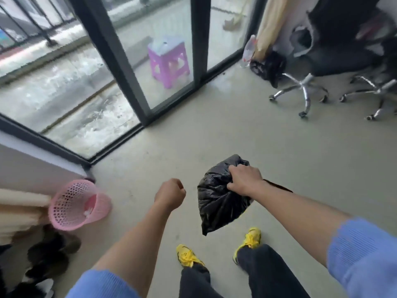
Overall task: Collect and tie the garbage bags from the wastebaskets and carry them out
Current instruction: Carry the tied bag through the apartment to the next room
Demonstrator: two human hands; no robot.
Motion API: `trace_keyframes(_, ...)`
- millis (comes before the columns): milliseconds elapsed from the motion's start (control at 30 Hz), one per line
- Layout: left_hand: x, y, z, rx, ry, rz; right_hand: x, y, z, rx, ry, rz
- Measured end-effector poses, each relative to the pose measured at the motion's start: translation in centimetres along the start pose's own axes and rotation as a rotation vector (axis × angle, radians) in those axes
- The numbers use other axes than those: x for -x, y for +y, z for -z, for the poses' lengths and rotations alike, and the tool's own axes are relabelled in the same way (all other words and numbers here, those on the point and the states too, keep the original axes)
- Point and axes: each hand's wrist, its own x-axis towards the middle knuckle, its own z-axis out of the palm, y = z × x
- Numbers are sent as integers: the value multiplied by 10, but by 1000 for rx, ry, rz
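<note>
Right hand [243, 179] grip is clenched on the gathered neck of the black garbage bag [217, 201], which hangs below it. Left hand [170, 193] is fisted, holding nothing. A second black bag [268, 65] lies far ahead of the grip, slightly right, by the office chair [300, 87].

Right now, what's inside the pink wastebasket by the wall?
The pink wastebasket is tilted, mouth toward the camera, with no liner; only a small pale scrap shows inside. The mesh wall partly hides its bottom.

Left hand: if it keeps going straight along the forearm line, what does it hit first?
Nothing close. The left hand, a closed empty fist, points up-frame over bare floor toward the glass door frame; that frame looks first in line, though depth is unclear. The pink basket lies off to its left.
</note>
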Motion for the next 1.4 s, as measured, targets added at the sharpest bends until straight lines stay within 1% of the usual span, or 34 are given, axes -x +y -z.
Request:
trace_keyframes(133,5,127,-19,-185,-13,-213,44,118,18,-103,47,-182)
trace_keyframes(300,20,307,-77,-380,-32,-486,110,283,29,-200,115,-369)
trace_keyframes(400,40,405,-119,-407,-47,-623,153,375,38,-236,137,-478)
trace_keyframes(500,61,505,-165,-440,-116,-793,201,471,44,-287,157,-617)
trace_keyframes(600,81,605,-203,-511,-146,-935,242,560,45,-325,199,-756)
trace_keyframes(867,116,883,-331,-677,-176,-1323,339,776,38,-427,306,-1112)
trace_keyframes(1033,168,1038,-424,-850,-201,-1576,412,877,31,-496,385,-1354)
trace_keyframes(1100,203,1084,-469,-898,-236,-1666,446,905,25,-516,403,-1442)
trace_keyframes(1167,248,1119,-517,-976,-329,-1738,482,933,14,-507,426,-1526)
trace_keyframes(1233,290,1148,-569,-1058,-385,-1819,517,962,0,-492,436,-1598)
trace_keyframes(1300,332,1174,-620,-1048,-438,-1870,553,992,-16,-504,418,-1663)
trace_keyframes(1400,394,1210,-696,-1024,-464,-1938,609,1041,-52,-534,394,-1743)
